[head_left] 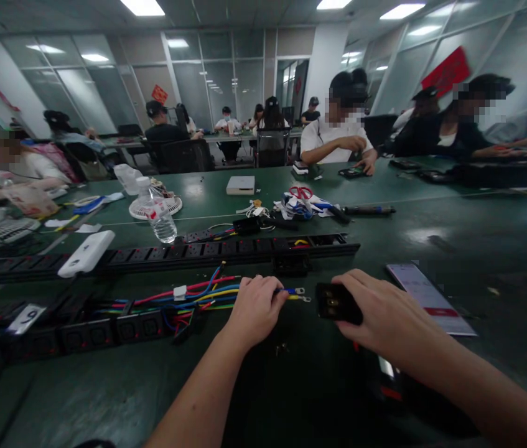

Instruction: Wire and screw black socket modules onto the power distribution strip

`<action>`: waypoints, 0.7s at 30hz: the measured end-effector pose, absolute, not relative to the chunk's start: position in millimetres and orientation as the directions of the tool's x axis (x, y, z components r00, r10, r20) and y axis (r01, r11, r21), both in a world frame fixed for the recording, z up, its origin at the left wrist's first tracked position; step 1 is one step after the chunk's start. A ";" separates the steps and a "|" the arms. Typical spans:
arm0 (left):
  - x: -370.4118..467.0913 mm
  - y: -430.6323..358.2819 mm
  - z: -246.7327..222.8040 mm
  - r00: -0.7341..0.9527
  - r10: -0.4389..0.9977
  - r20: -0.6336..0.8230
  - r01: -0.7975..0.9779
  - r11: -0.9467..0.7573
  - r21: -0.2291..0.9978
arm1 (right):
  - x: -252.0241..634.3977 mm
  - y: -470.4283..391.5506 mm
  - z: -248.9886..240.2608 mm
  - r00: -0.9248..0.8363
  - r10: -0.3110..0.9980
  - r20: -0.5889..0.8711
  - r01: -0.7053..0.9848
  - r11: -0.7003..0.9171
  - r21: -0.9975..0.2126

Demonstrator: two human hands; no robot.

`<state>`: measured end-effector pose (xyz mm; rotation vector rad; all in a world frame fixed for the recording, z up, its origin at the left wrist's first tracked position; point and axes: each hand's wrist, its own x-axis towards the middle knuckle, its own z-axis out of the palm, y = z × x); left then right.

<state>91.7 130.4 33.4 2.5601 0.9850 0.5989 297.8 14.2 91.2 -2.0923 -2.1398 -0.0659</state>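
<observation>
My left hand (256, 308) is closed around several insulated wires (207, 290), pinching them near their ends. Two metal ring terminals (300, 291), one on a blue sleeve and one on a yellow, stick out past its fingertips. These wires run left into a black power strip (90, 336) with its sockets facing me. My right hand (377, 308) grips a black rectangular module (331, 303) with brass-coloured contacts on its face, a short gap to the right of the terminals. Below that hand lies a dark tool with red parts (390, 379), partly hidden and blurred.
Behind the wires lies a second long power strip (207, 250) with a white box (86, 254) across it. A water bottle (163, 218), red-handled scissors (301, 193) and a phone (431, 300) are on the green table. Across it a person (338, 140) handles small parts.
</observation>
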 end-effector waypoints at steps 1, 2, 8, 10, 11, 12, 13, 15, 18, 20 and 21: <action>91.5 130.2 33.5 0.670 0.693 0.265 0.547 -0.703 0.454 | 297.7 13.8 91.0 -0.013 0.990 0.141 0.995 0.027 -0.093; 91.3 129.9 33.5 0.668 0.695 0.266 0.544 -0.700 0.463 | 296.8 13.7 90.4 -0.016 0.990 0.143 0.993 0.033 -0.116; 90.0 127.7 34.6 0.679 0.679 0.278 0.538 -0.719 0.440 | 283.5 16.5 85.5 -0.041 0.990 0.138 0.975 0.070 -0.212; 89.8 126.7 36.1 0.687 0.675 0.268 0.550 -0.725 0.414 | 280.4 17.9 83.6 -0.033 0.989 0.142 0.972 0.065 -0.225; 89.9 126.1 36.9 0.689 0.675 0.264 0.557 -0.726 0.403 | 279.5 18.4 82.5 -0.029 0.989 0.143 0.972 0.061 -0.229; 90.1 125.6 37.6 0.691 0.675 0.260 0.563 -0.728 0.392 | 278.7 18.7 81.2 -0.025 0.989 0.143 0.971 0.058 -0.231; 90.3 125.1 38.2 0.692 0.674 0.258 0.567 -0.729 0.383 | 278.2 18.9 79.9 -0.023 0.989 0.143 0.971 0.056 -0.232; 90.9 124.4 38.7 0.700 0.667 0.256 0.566 -0.736 0.371 | 277.4 18.6 77.2 -0.024 0.990 0.140 0.971 0.057 -0.231; 91.3 124.2 37.4 0.708 0.656 0.259 0.553 -0.745 0.373 | 276.2 17.8 73.5 -0.024 0.990 0.137 0.971 0.056 -0.231; 91.4 124.5 35.9 0.709 0.655 0.260 0.547 -0.744 0.383 | 275.6 17.7 71.6 -0.013 0.990 0.141 0.970 0.047 -0.239; 91.5 124.7 35.1 0.708 0.657 0.260 0.546 -0.742 0.389 | 275.3 17.9 70.8 -0.007 0.990 0.143 0.969 0.042 -0.245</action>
